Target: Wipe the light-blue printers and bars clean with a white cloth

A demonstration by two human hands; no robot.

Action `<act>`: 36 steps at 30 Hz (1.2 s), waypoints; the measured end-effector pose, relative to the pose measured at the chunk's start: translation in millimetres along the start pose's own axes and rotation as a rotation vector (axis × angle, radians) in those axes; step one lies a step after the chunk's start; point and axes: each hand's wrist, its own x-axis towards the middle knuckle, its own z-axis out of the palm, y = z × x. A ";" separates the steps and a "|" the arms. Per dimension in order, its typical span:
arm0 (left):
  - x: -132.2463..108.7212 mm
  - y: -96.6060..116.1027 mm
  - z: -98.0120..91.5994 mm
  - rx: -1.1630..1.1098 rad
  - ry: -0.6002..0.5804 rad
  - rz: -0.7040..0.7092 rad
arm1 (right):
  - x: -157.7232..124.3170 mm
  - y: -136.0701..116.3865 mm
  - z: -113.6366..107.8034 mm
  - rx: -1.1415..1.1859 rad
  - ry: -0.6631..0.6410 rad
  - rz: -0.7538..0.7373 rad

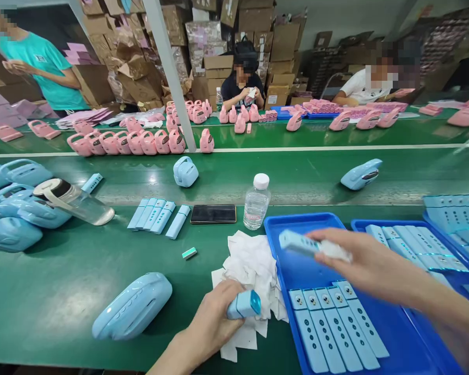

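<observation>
Your left hand (213, 320) has its grip shut tight around a small blue piece (245, 304), near you, over the pile of white wipes (254, 260). Your right hand (369, 265) pinches a blue strip (297, 241) and a white cloth (334, 251) above the blue tray (297, 219). More strips (336, 325) lie in rows in that tray. A second tray (391, 222) on the right holds more.

The green tabletop (62, 291) carries a water bottle (256, 203), a black phone (213, 213) and blue shells (133, 306). Far off, people sit by pink shells (140, 141) and cardboard boxes (219, 62).
</observation>
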 end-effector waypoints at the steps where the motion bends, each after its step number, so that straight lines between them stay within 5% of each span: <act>1: -0.6 0.2 -1.4 -0.017 -0.050 0.039 | -21.5 -6.2 4.7 -0.006 -0.012 -0.062; 5: -3.0 -2.0 8.4 -0.043 -0.136 0.118 | -73.8 -20.5 28.4 -0.046 -0.128 -0.095; 9: 2.2 -0.6 14.7 -0.132 -0.023 -0.017 | -86.4 -33.9 49.4 -0.043 -0.179 -0.127; 15: 16.9 2.5 -22.1 -0.357 0.197 -0.394 | -79.2 -70.4 102.8 -0.141 -0.326 -0.303; 19: 18.8 7.2 -44.7 -0.492 0.162 -0.442 | -67.6 -86.8 145.7 -0.069 -0.304 -0.295; 25: 11.3 27.2 -33.4 -0.519 -0.024 -0.257 | -69.5 -78.8 163.5 0.175 -0.090 -0.173; 30: 4.0 20.1 -2.1 -0.142 -0.127 0.341 | -81.0 -42.9 142.3 0.245 0.183 0.038; 33: -1.7 14.0 3.6 0.033 0.002 0.504 | -82.6 -34.2 128.6 0.259 0.235 0.157; 36: -3.8 14.3 -5.5 -0.119 0.314 0.270 | -75.6 -44.7 119.1 0.322 0.243 0.247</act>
